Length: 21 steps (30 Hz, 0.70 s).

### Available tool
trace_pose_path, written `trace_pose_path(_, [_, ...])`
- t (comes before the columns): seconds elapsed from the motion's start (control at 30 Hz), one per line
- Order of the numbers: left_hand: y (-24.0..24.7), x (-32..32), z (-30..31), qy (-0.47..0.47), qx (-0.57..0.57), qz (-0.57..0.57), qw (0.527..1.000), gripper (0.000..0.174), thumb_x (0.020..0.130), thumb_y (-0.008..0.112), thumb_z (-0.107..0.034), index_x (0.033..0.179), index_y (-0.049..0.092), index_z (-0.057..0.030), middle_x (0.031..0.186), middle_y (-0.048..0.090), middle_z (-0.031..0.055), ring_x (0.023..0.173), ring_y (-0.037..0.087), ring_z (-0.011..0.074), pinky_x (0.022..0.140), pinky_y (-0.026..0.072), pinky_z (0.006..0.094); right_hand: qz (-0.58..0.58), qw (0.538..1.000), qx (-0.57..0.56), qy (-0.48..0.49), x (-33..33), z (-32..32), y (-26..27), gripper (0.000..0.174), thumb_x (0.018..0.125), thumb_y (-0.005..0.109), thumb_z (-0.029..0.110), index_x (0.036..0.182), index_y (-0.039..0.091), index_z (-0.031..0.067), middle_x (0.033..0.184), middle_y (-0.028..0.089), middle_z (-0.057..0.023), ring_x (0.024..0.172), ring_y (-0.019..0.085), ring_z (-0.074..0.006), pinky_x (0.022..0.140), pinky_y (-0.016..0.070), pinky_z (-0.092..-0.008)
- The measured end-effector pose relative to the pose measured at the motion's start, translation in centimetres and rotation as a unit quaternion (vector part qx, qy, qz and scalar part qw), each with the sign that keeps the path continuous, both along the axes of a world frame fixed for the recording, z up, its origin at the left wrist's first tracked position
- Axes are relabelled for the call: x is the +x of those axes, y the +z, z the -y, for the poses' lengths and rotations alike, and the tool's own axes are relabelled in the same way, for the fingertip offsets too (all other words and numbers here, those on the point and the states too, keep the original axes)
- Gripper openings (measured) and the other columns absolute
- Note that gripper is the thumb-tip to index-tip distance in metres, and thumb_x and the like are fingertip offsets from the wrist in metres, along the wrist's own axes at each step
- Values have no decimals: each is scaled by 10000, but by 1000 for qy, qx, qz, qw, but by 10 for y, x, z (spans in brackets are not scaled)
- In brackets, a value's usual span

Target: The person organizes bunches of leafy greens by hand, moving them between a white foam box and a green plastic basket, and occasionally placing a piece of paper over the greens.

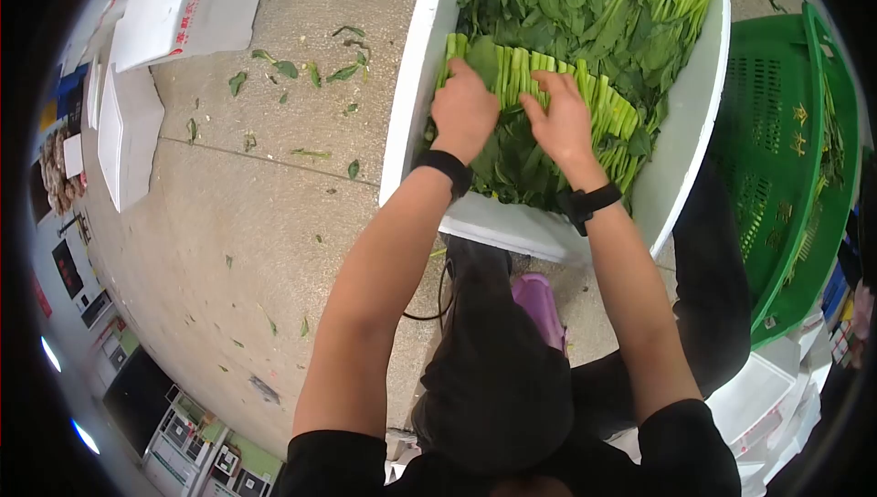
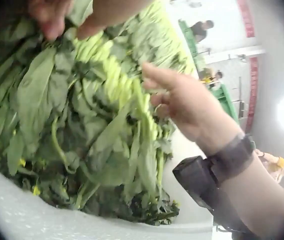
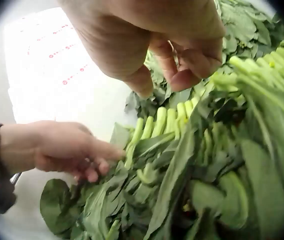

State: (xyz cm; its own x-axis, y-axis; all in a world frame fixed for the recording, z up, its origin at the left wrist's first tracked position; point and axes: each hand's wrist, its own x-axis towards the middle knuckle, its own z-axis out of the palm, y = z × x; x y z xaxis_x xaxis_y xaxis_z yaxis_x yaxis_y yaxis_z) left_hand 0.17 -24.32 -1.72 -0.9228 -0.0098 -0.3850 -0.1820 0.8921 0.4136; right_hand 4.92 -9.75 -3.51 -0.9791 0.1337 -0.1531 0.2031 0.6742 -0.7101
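Observation:
Leafy green stalks, like choy sum (image 1: 512,68), lie in rows inside a white foam box (image 1: 411,77), cut stem ends lined up and leaves toward the near wall. At the left end of the front row is my left hand (image 1: 466,111); in the right wrist view its extended index finger (image 3: 107,150) touches the stems and leaves. My right hand (image 1: 562,122) is just over the middle of that row, fingers loosely bent and apart, with nothing held in the right wrist view. Both wrists wear black bands.
A green perforated basket (image 1: 763,113) with stalk scraps stands right of the box. White foam lids with red print (image 1: 196,4) lie at upper left. Loose leaves (image 1: 343,72) are scattered on the floor (image 1: 274,122). Something purple (image 1: 539,305) sits below the box, near the person's dark-trousered legs.

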Motion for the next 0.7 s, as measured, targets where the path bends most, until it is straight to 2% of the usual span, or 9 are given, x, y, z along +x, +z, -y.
trace_pose_path(0.13, [59,8,-17,-27,34,0,999,499,748,683,-192,1107,434,47,793,648,253,805,654,419,721,529,473,-64,990,-109,62,-3,15,27,476,759,630,-45,1200,594,129,1113,568,-160,883,602,-387,736,512,-432])
trace_pose_path(0.23, [87,23,-7,-76,117,58,988,522,760,701,-203,1133,435,46,771,646,187,768,664,356,686,530,413,-138,971,-120,156,1,0,28,390,769,632,-9,1141,618,107,1030,597,-155,839,606,-385,718,515,-421])
trace_pose_path(0.27, [91,26,-2,2,200,57,978,539,772,699,-204,1170,437,49,841,644,169,822,656,313,727,520,381,-49,982,-146,110,6,-4,26,264,825,668,146,1071,626,62,846,626,-169,763,624,-380,685,517,-413])
trace_pose_path(0.37, [68,35,20,137,300,69,942,604,797,689,-227,1259,424,59,1063,593,173,1006,593,270,854,474,346,164,986,-35,-9,3,-17,25,387,856,669,370,1022,618,24,679,616,-167,683,635,-371,637,513,-401])
trace_pose_path(0.43, [50,46,25,195,317,79,925,652,810,681,-247,1313,409,65,1216,545,194,1137,540,269,941,438,344,163,983,72,35,6,-29,26,573,844,653,516,1038,611,-21,628,618,-163,661,645,-350,612,508,-404])
trace_pose_path(0.5, [47,62,26,172,249,165,939,753,807,670,-280,1392,352,70,1404,352,242,1299,388,329,1060,341,375,87,984,129,-86,19,-39,21,638,832,653,545,1096,597,-33,596,615,-140,632,639,-359,626,513,-417])
trace_pose_path(0.57, [40,76,24,156,237,194,939,852,790,680,-317,1431,284,80,1462,246,264,1362,290,354,1107,281,397,161,976,77,-128,33,-48,28,645,832,685,489,1182,565,-39,797,666,-184,769,664,-323,718,519,-406])
trace_pose_path(0.63, [35,84,18,175,169,186,952,919,763,701,-321,1447,237,83,1474,229,261,1377,256,357,1117,264,404,117,944,-68,-300,66,-63,4,633,823,723,399,1229,538,-51,1068,626,-220,1000,623,-299,849,486,-386])
trace_pose_path(0.7, [28,80,19,199,148,178,952,997,711,746,-325,1445,215,91,1463,230,280,1363,252,368,1115,260,401,145,894,-139,-401,86,-61,11,685,800,747,311,1271,484,-109,1253,501,-243,1195,494,-358,1000,404,-402])
